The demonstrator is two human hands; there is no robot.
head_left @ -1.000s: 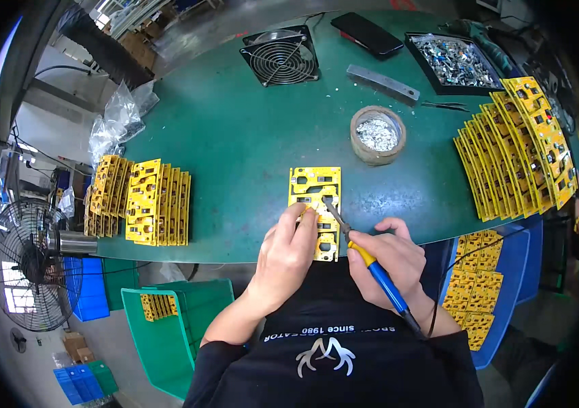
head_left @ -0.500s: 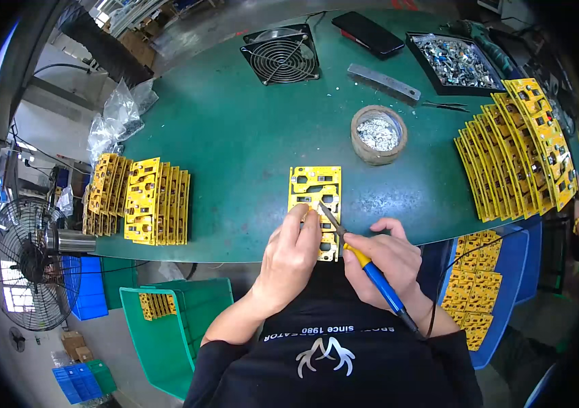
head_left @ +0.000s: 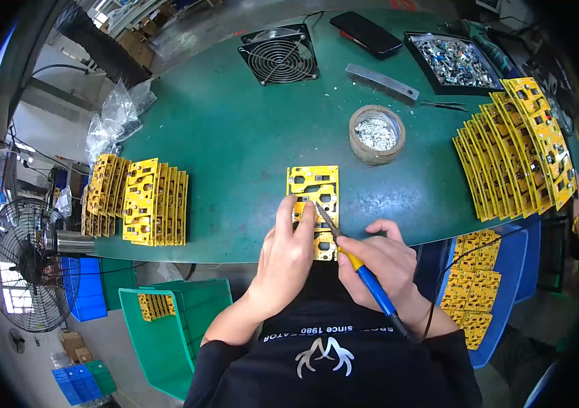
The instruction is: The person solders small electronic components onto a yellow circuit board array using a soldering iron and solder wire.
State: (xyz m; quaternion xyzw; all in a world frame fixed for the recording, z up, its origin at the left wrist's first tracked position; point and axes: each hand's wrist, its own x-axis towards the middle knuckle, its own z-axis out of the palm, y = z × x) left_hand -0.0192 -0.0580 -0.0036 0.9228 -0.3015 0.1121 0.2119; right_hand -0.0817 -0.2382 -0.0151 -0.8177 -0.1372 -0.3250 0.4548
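A yellow circuit board with cut-out openings lies flat at the near edge of the green table, in front of my body. My left hand holds its left side, two fingertips a little apart on the board's face and the other fingers curled underneath. In my right hand is a soldering iron with a blue and yellow handle, gripped like a pen. Its tip slants up and left and meets the board close to my left fingertips. Whatever lies right under those fingertips is hidden.
Yellow boards stand in rows at left and right. Beyond my hands sit a round tub of silvery bits, a fan, a phone and a parts tray. Green and blue bins flank me below.
My left fingertips have parted slightly and shifted on the board. The soldering iron's tip has moved a little left and stays at the board. The whole view has slid slightly.
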